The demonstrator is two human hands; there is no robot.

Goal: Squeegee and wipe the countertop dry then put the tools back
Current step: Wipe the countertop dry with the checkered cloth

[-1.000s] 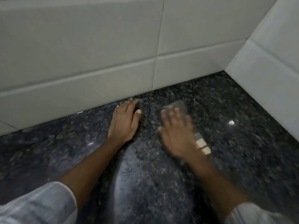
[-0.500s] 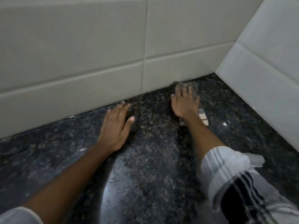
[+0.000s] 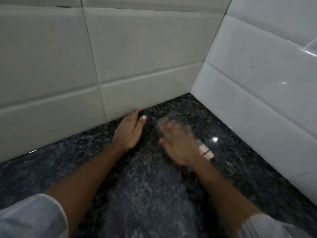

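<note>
The surface (image 3: 154, 194) is dark speckled polished stone, running back to the corner where two tiled walls meet. A bright glint shows near its right edge. The left hand (image 3: 127, 133) lies flat on it, palm down, with fingertips at the back edge. Just beside it, toward the back right corner, the right hand (image 3: 180, 145) presses flat on a cloth (image 3: 205, 151), blurred, greyish with pale striped bands showing at the wrist side. The cloth lies directly on the stone.
</note>
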